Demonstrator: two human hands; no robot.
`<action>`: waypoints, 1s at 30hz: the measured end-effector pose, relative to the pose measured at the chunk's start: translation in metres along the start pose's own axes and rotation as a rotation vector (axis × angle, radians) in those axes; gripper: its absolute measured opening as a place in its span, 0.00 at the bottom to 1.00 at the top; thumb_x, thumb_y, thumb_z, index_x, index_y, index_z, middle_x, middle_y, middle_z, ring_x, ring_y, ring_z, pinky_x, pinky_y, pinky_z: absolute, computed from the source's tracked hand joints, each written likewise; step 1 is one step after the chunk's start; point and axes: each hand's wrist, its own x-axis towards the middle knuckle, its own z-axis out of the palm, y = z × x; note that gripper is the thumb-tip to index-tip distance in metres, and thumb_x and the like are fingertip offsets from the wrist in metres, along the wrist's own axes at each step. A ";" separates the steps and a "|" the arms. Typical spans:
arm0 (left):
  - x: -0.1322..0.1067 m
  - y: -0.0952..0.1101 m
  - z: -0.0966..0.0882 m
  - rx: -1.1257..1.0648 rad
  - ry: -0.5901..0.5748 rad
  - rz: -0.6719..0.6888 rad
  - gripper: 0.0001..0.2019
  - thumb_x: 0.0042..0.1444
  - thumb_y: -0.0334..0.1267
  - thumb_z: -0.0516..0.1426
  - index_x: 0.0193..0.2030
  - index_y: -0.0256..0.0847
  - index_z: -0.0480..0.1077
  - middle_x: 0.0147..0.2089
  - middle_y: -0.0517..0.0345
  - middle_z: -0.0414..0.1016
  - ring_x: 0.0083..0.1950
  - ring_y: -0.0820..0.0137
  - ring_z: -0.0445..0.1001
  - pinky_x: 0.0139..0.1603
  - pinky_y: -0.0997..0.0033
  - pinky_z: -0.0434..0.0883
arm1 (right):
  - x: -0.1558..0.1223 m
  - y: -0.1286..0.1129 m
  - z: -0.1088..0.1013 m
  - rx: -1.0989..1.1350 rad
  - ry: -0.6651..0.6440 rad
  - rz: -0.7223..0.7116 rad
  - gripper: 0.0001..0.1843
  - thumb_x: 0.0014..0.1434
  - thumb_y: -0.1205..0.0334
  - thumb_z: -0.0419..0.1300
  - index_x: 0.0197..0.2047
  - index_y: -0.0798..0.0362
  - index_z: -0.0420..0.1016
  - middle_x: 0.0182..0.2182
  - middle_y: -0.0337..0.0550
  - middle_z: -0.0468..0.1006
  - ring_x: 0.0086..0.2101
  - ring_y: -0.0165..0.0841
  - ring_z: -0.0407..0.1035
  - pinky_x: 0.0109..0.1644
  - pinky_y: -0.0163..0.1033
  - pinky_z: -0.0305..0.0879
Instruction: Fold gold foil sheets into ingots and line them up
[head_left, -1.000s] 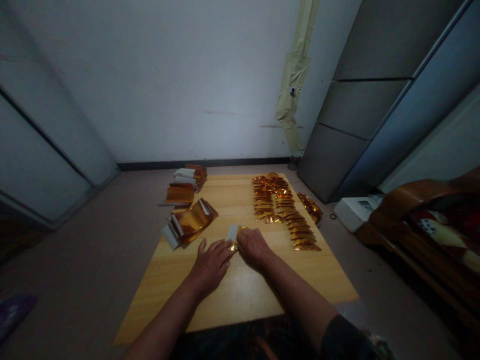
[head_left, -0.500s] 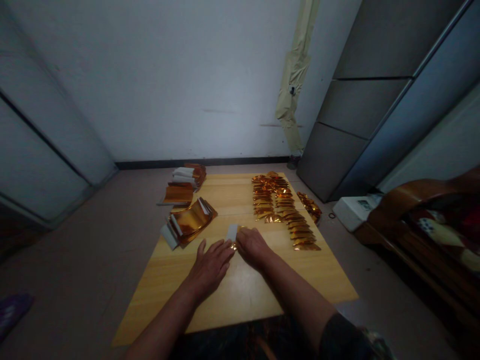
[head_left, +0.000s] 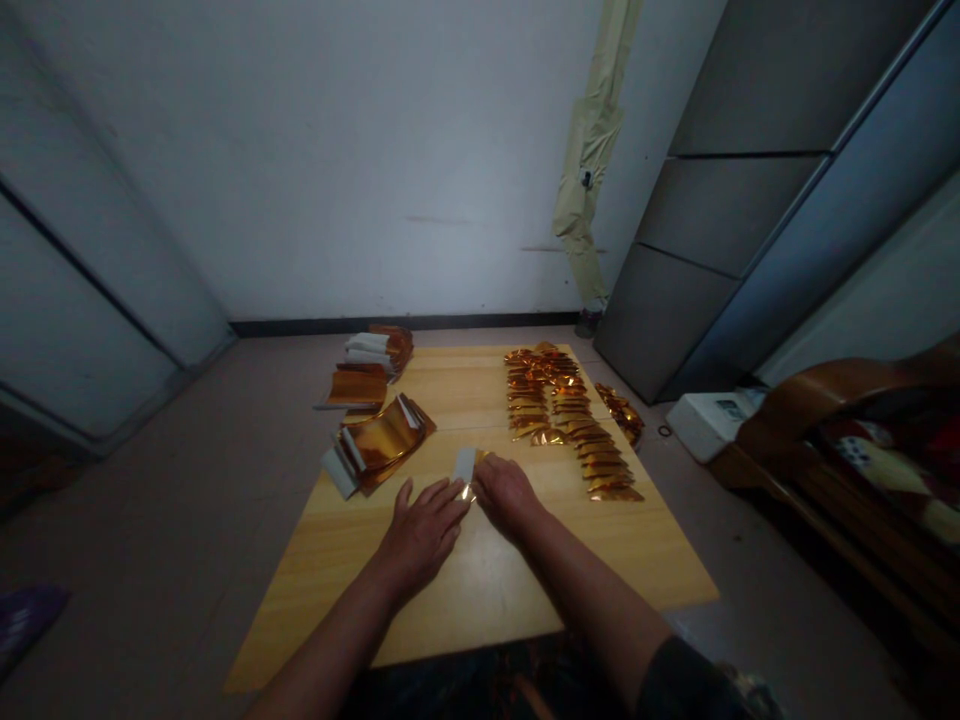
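Left hand: there it is, the left hand (head_left: 421, 535) open, fingers spread, tips just beside the strip.
Right hand: the right hand (head_left: 507, 496) curled down, pinching the strip's gold end.
Strip: a white-and-gold foil strip (head_left: 465, 465) sits between them on the yellow wooden tabletop (head_left: 480, 590).
Left of it: white-edged gold foil stacks (head_left: 382, 445).
Right of it: gold foil pieces in overlapping rows (head_left: 564, 405).
Beyond: a gold foil heap (head_left: 619, 414) at the table's edge, a white box (head_left: 709, 425) on the floor, a grey metal cabinet (head_left: 675, 250).

White-tabbed gold foil piece (head_left: 466, 467)

Wooden tabletop (head_left: 480, 590), gold foil rows (head_left: 562, 400), white-edged foil stacks (head_left: 379, 445)
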 end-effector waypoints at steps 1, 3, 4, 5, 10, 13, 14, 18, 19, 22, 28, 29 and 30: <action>0.000 0.000 0.000 -0.001 0.005 0.002 0.21 0.59 0.33 0.53 0.58 0.54 0.67 0.65 0.56 0.67 0.66 0.59 0.63 0.69 0.38 0.42 | 0.000 -0.001 0.000 0.002 0.005 0.001 0.08 0.66 0.61 0.53 0.41 0.54 0.71 0.40 0.48 0.73 0.38 0.35 0.66 0.42 0.39 0.59; 0.000 -0.001 0.000 -0.004 0.013 0.003 0.20 0.59 0.33 0.53 0.57 0.54 0.68 0.65 0.56 0.67 0.66 0.60 0.63 0.69 0.38 0.42 | -0.001 -0.001 0.000 0.004 0.014 0.006 0.08 0.66 0.61 0.53 0.41 0.54 0.71 0.39 0.47 0.73 0.37 0.34 0.66 0.41 0.38 0.58; 0.000 -0.001 0.000 -0.007 0.014 -0.001 0.20 0.59 0.33 0.53 0.57 0.54 0.68 0.65 0.56 0.67 0.66 0.60 0.63 0.69 0.38 0.42 | -0.001 -0.001 0.001 0.008 0.023 0.011 0.07 0.66 0.61 0.54 0.41 0.54 0.71 0.39 0.47 0.73 0.37 0.34 0.66 0.41 0.38 0.58; 0.000 -0.001 0.000 -0.010 0.011 -0.005 0.20 0.58 0.33 0.53 0.57 0.54 0.68 0.65 0.56 0.67 0.66 0.59 0.63 0.69 0.38 0.43 | 0.000 -0.001 0.001 0.018 0.033 0.016 0.07 0.66 0.62 0.54 0.41 0.54 0.71 0.39 0.46 0.73 0.37 0.34 0.66 0.41 0.37 0.58; 0.003 0.005 -0.005 -0.018 -0.008 -0.048 0.20 0.56 0.33 0.54 0.56 0.54 0.69 0.65 0.57 0.68 0.65 0.57 0.64 0.67 0.35 0.46 | 0.000 0.004 0.004 0.158 0.092 0.061 0.05 0.62 0.68 0.55 0.34 0.53 0.69 0.35 0.42 0.70 0.34 0.31 0.64 0.38 0.34 0.56; 0.004 0.008 -0.005 -0.016 0.005 -0.059 0.19 0.56 0.33 0.55 0.54 0.53 0.70 0.64 0.56 0.68 0.65 0.58 0.64 0.68 0.37 0.45 | -0.002 0.007 0.003 0.295 0.139 0.083 0.08 0.59 0.72 0.54 0.30 0.53 0.66 0.32 0.39 0.68 0.33 0.30 0.62 0.36 0.33 0.56; 0.004 0.008 -0.005 -0.016 0.008 -0.060 0.20 0.55 0.33 0.55 0.54 0.53 0.70 0.65 0.56 0.68 0.65 0.58 0.64 0.68 0.37 0.45 | -0.003 0.007 0.002 0.338 0.153 0.091 0.08 0.58 0.73 0.54 0.29 0.52 0.65 0.31 0.38 0.67 0.32 0.30 0.61 0.36 0.33 0.56; 0.003 0.007 -0.003 -0.021 0.004 -0.062 0.21 0.56 0.34 0.54 0.57 0.54 0.68 0.65 0.56 0.67 0.65 0.58 0.63 0.68 0.36 0.45 | -0.005 0.002 0.000 0.392 0.179 0.119 0.08 0.50 0.73 0.57 0.28 0.51 0.63 0.30 0.37 0.65 0.32 0.30 0.60 0.35 0.33 0.55; 0.003 0.007 -0.002 -0.022 0.002 -0.062 0.21 0.56 0.34 0.54 0.57 0.54 0.68 0.65 0.57 0.67 0.65 0.58 0.63 0.67 0.36 0.45 | -0.004 0.001 0.000 0.383 0.176 0.124 0.08 0.48 0.73 0.58 0.27 0.51 0.62 0.29 0.36 0.65 0.32 0.31 0.60 0.35 0.34 0.54; 0.003 0.006 -0.002 -0.021 -0.006 -0.066 0.20 0.57 0.35 0.54 0.56 0.54 0.68 0.65 0.57 0.67 0.65 0.58 0.63 0.67 0.36 0.46 | -0.004 -0.002 -0.001 0.399 0.163 0.141 0.09 0.46 0.72 0.58 0.26 0.51 0.62 0.29 0.36 0.65 0.32 0.31 0.59 0.35 0.34 0.53; 0.004 0.007 -0.004 -0.026 -0.018 -0.081 0.18 0.56 0.34 0.54 0.53 0.54 0.69 0.65 0.57 0.67 0.65 0.57 0.63 0.66 0.34 0.47 | -0.004 0.003 -0.001 0.581 0.200 0.187 0.09 0.46 0.76 0.54 0.28 0.52 0.64 0.31 0.37 0.65 0.32 0.30 0.60 0.36 0.33 0.55; 0.004 0.008 -0.005 -0.029 -0.018 -0.084 0.18 0.56 0.34 0.54 0.53 0.54 0.69 0.65 0.58 0.67 0.65 0.57 0.63 0.65 0.34 0.48 | -0.003 0.005 0.000 0.591 0.210 0.194 0.10 0.45 0.77 0.53 0.29 0.52 0.65 0.31 0.37 0.66 0.33 0.30 0.61 0.36 0.33 0.56; 0.005 0.008 -0.005 -0.032 -0.014 -0.087 0.17 0.56 0.34 0.55 0.52 0.54 0.69 0.65 0.58 0.67 0.65 0.57 0.63 0.65 0.34 0.48 | -0.003 0.007 0.001 0.585 0.216 0.196 0.11 0.45 0.77 0.52 0.29 0.52 0.66 0.32 0.38 0.67 0.33 0.31 0.61 0.36 0.33 0.57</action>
